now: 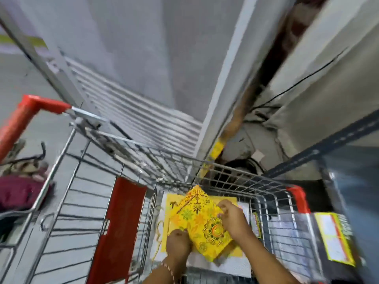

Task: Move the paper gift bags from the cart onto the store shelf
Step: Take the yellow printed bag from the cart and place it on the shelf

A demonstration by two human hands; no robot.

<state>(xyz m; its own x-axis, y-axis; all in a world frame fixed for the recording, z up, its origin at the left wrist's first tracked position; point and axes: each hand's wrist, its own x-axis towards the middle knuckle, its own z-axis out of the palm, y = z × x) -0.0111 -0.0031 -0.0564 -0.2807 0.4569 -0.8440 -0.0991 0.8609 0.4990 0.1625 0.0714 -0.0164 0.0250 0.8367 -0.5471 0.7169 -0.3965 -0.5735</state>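
A yellow paper gift bag with green, orange and black floral print lies flat and tilted inside the wire shopping cart. My left hand grips its lower left edge. On the bag's right edge my right hand pinches the paper. Under it lie more yellow gift bags on white paper, with yellow cord handles trailing to the left. The picture is blurred by motion.
The cart has a red handle at left, a red flap and a red corner guard. A slatted grey shelf unit rises ahead. A dark metal shelf rail runs at right, above yellow labels. A maroon bag lies on the floor at left.
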